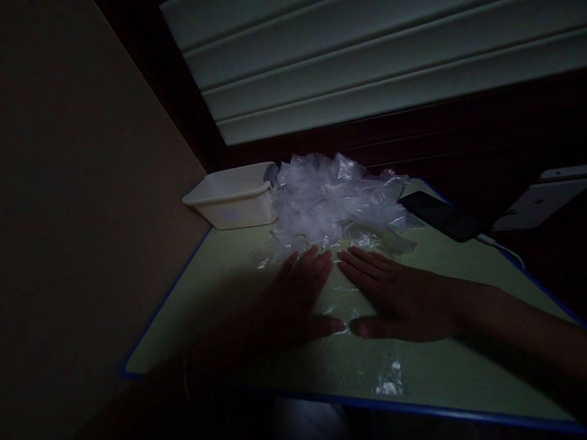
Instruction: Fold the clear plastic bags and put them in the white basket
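Observation:
Both hands lie flat, side by side, on a clear plastic bag (389, 378) spread over the table. My left hand (298, 293) has its fingers stretched forward and its thumb pointing right. Facing it, my right hand (397, 296) rests with fingers extended and thumb pointing left, the two thumb tips close together. Only part of the bag shows, between the hands and near the table's front edge; the rest is covered or too dim to trace. Just beyond the fingertips sits a heap of crumpled clear plastic bags (322, 200).
A white plastic bin (242, 206) stands at the back left, against the heap. To the right lies a black phone (440, 215) with a white cable (504, 248). The light green table (473, 284) has a blue edge. Walls rise at the left and behind.

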Available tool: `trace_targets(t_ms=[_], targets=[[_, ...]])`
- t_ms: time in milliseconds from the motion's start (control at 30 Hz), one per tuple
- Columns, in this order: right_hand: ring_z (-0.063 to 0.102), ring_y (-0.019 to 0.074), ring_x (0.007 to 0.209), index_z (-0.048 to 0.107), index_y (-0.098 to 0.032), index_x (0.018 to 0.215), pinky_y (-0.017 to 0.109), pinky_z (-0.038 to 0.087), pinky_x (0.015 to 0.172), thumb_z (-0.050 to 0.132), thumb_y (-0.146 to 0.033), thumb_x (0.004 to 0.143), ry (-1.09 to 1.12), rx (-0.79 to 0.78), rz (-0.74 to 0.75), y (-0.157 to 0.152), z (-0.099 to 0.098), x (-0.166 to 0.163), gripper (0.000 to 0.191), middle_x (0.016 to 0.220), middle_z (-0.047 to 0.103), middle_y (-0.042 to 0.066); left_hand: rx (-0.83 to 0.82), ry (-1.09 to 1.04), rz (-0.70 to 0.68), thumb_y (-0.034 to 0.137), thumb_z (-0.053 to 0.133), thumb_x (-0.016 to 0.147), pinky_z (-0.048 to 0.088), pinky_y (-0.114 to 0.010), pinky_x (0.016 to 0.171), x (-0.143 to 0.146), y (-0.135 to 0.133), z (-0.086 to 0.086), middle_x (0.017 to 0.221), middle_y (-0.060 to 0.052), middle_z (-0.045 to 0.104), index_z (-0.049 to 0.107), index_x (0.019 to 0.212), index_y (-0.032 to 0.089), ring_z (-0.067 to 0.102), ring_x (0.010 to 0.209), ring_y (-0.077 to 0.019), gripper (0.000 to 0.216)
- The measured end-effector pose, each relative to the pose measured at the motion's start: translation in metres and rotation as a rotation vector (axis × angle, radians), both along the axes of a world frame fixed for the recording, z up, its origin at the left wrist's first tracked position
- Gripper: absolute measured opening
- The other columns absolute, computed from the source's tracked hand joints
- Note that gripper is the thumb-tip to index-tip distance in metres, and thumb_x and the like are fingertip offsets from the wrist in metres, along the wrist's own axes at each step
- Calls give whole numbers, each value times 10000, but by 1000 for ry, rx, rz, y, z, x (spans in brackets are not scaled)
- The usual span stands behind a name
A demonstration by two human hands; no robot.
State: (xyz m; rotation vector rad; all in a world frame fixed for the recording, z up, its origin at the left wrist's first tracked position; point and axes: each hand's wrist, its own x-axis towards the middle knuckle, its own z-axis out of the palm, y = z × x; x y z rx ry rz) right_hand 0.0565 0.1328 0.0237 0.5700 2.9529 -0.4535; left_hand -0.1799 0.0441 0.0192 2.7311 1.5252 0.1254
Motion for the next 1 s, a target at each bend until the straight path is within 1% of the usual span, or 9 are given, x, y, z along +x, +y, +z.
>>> trace_targets(t_ms=[100,200,300,400,467,667,767,867,1000], targets=[[8,353,1445,103,-25,1519,509,152,1172,390,-738,838,43,-1,-2,3,7,2,1028,1573,24,210,23,-41,-47,673,394,884,174,-505,1186,18,11,-1,1553,-240,191,244,1459,4,104,1461,-339,896],[138,342,1445,178,-36,1518,487,212,1167,453,-655,866,84,-5,-1,11,17,11,940,1571,138,209,35,-81,-85,644,400,897,183,-482,1191,27,21,-5,1535,-271,212,266,1438,-42,125,1456,-338,883],[298,318,1409,302,-75,1494,468,315,1128,487,-469,910,115,15,-42,24,25,23,729,1535,307,187,28,-108,-100,658,417,884,200,-475,1190,27,26,-11,1531,-280,214,260,1441,-46,134,1455,-338,911],[507,287,1276,419,-104,1436,416,428,1047,536,-197,830,190,32,-106,38,28,31,624,1432,491,157,12,-133,-86,663,425,878,218,-487,1182,24,26,-18,1537,-268,207,249,1453,-21,137,1454,-337,910],[595,269,1171,505,-124,1366,387,478,977,514,-125,794,232,61,-150,44,29,32,572,1337,586,142,1,-148,-74,663,421,880,214,-502,1180,24,24,-21,1541,-257,209,250,1458,-1,133,1456,-335,897],[685,234,845,651,-132,1096,341,514,730,474,-226,864,330,137,-311,50,36,30,307,1016,715,128,-20,-167,-61,649,414,890,192,-514,1183,24,21,-21,1556,-227,190,232,1474,44,98,1463,-321,860],[653,196,637,668,-155,925,292,448,567,490,-263,862,266,104,-441,51,37,34,218,809,714,98,-37,-166,-51,649,415,890,189,-507,1186,24,21,-20,1560,-227,177,233,1475,37,89,1464,-323,865],[605,173,528,630,-165,715,278,374,494,461,-236,862,53,50,-567,50,34,37,235,678,682,107,-43,-167,-44,646,415,890,188,-502,1188,24,21,-19,1563,-221,173,229,1475,31,72,1466,-321,869],[571,156,517,599,-172,643,288,355,508,437,-258,884,-75,42,-533,47,30,33,302,665,667,117,-30,-165,-44,642,413,893,180,-484,1194,25,20,-20,1566,-214,168,237,1472,33,49,1469,-311,859]])
